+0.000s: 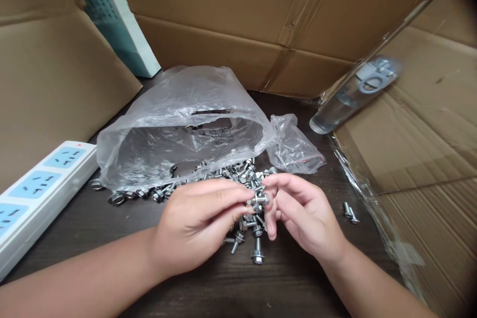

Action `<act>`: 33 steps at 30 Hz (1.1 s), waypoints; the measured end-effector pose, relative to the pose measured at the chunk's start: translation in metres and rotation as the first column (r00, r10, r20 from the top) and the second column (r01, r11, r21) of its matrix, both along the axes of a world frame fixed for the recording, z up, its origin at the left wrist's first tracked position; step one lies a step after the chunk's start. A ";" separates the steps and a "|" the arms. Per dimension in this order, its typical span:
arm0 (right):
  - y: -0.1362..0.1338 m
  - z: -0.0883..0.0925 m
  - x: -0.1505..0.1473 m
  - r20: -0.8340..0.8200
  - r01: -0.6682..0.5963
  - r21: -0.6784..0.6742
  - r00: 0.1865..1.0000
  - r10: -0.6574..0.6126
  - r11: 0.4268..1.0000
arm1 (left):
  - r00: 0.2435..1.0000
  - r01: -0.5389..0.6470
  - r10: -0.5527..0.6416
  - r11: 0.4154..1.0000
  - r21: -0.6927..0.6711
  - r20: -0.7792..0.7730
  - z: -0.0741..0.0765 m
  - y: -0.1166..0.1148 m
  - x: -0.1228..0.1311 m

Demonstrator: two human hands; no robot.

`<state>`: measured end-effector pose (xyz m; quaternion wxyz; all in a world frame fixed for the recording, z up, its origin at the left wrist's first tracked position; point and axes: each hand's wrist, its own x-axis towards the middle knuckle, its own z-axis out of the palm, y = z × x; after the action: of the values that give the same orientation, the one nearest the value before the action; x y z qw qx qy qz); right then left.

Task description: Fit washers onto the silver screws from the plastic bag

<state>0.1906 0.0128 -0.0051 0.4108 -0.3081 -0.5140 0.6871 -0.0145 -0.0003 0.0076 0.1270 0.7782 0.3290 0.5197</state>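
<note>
Left hand (197, 223), right hand (305, 213) on bolt (260, 200), plastic bag (179, 129)

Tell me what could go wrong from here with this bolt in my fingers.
The bolt held between your left hand and right hand could slip and drop into the pile of bolts below, scattering it. Bolts at the pile's left edge might also roll toward the power strip and lodge against it.

White power strip (40, 203) beside cardboard flap (55, 84)
</note>
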 end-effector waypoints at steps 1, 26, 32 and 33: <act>-0.001 0.002 0.000 -0.005 0.014 0.027 1.000 -0.014 1.000 | 1.000 -0.002 0.002 1.000 -0.003 0.002 0.000 0.000 0.000; 0.002 -0.002 -0.001 0.084 -0.013 -0.088 0.996 0.020 0.996 | 0.998 0.057 -0.057 0.998 0.017 -0.019 -0.002 0.001 0.000; 0.000 0.004 0.000 0.011 -0.037 0.007 0.999 0.036 0.999 | 0.999 0.028 -0.028 1.000 0.014 -0.022 -0.002 0.002 0.000; 0.000 0.005 0.000 0.001 -0.048 0.018 0.999 0.048 0.999 | 0.999 0.028 -0.027 1.000 0.012 -0.020 -0.001 0.002 0.000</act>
<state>0.1905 0.0128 0.0001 0.3968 -0.2923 -0.5275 0.6920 -0.0141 0.0014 0.0061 0.1262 0.7884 0.3163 0.5123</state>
